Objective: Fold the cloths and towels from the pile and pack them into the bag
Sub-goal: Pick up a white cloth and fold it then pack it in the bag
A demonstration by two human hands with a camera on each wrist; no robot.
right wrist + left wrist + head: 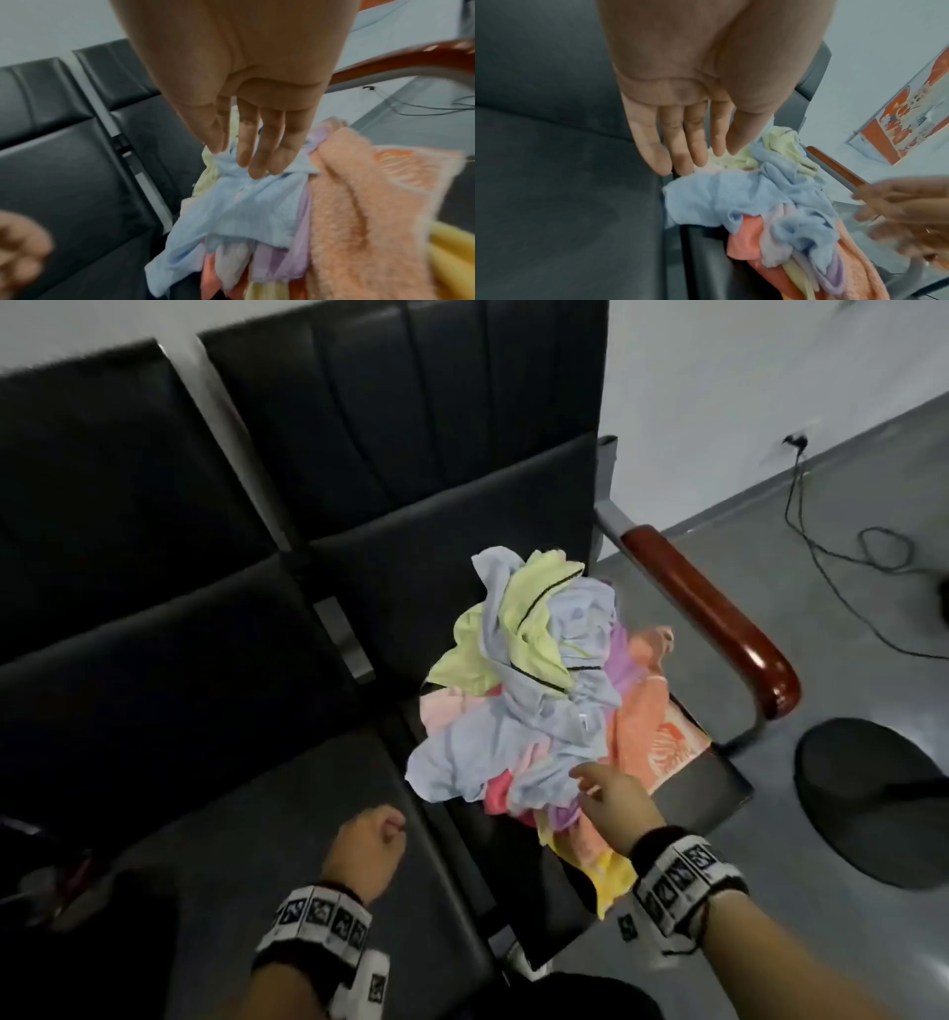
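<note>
Black bench seat [154, 660], centre frame: pile [539, 690] untouched, both hands empty, fingers loose; I'd pinch the top blue cloth [513, 757] by one corner.

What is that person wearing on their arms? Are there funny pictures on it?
Both arms are bare, with no sleeves. Each wrist has a white band with a row of little black square markings, like codes: one by the left hand and one by the right hand. Under each white band sits a dark cuff. A thin dark cord hangs from the right band. There are no gloves.
</note>
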